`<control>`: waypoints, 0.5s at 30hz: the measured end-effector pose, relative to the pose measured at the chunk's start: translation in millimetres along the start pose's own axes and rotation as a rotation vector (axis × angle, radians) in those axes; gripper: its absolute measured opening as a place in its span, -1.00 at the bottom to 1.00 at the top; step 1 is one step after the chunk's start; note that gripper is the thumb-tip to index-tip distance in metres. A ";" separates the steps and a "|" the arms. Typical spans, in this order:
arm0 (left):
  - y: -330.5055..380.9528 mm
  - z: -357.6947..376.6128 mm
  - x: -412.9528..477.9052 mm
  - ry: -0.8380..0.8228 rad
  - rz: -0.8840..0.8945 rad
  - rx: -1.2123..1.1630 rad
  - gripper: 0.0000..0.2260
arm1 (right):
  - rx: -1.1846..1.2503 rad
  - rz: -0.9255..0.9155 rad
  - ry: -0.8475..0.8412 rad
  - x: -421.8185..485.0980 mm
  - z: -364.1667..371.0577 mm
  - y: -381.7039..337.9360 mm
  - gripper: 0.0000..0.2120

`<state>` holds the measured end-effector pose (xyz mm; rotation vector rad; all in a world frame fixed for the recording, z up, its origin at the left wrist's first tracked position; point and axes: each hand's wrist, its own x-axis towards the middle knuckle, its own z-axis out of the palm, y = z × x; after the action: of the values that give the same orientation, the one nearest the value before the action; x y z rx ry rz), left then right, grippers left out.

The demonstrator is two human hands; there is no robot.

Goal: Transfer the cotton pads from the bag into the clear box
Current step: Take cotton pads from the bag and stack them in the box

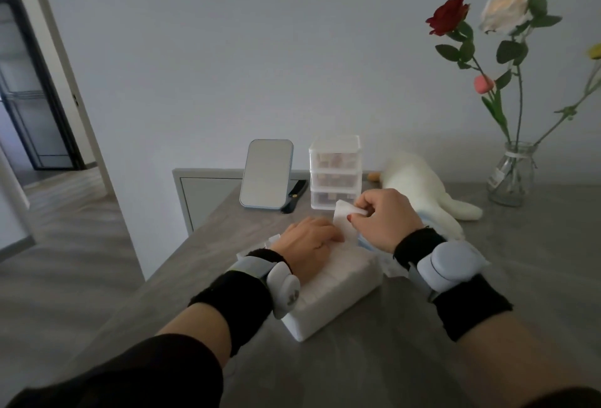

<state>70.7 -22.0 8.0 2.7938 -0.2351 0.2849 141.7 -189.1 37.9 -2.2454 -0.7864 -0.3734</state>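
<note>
Right hand (pixel 387 219): raised just above the far end of the bag, fingers curled, pinches one white cotton pad (pixel 344 215) between thumb and forefinger. Holds the pad off the bag, its lower edge hanging down beside the left fingertips. Wears a black wristband and a pale grey wrist device (pixel 445 264).

Left hand (pixel 309 242): lies flat, palm down, fingers straight and together, pressing on top of the bag. Grips nothing. Carries the same sort of band and a second wrist unit (pixel 286 287).

Bag (pixel 338 290): white, soft, full block of pads, lying on the worktop (pixel 487 294) slantwise, near end toward the camera, far end under both hands. Something bluish just under the right hand at that far end; cannot tell what.

Clear box (pixel 336 173): stands beyond the hands near the wall, three see-through tiers under a white lid, apart from the bag and from the held pad. Contents too dim to make out.

Left of the box: upright standing mirror (pixel 266 173) with a small black object (pixel 294 196) beside its foot. Right of the box: white plush toy (pixel 422 186) lying on its side. Far right: glass vase (pixel 512 176) holding a red rose (pixel 448 16) and a white rose (pixel 504 7).
</note>
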 end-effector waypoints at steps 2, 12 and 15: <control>-3.2 2.3 1.6 0.011 -0.003 -0.003 -0.55 | -0.041 -0.006 -0.064 -0.3 -4.3 0.1 -0.89; -0.3 4.0 -0.1 0.028 -0.048 -0.031 -0.51 | -0.274 -0.036 -0.030 -8.2 1.8 -10.4 -0.94; -1.4 5.0 0.3 0.041 -0.044 -0.055 -0.49 | -0.282 -0.032 -0.094 -11.4 4.2 -14.6 -0.93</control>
<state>72.0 -22.4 3.0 2.7317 -0.1695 0.3202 123.8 -182.8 37.5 -2.5307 -0.8649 -0.4184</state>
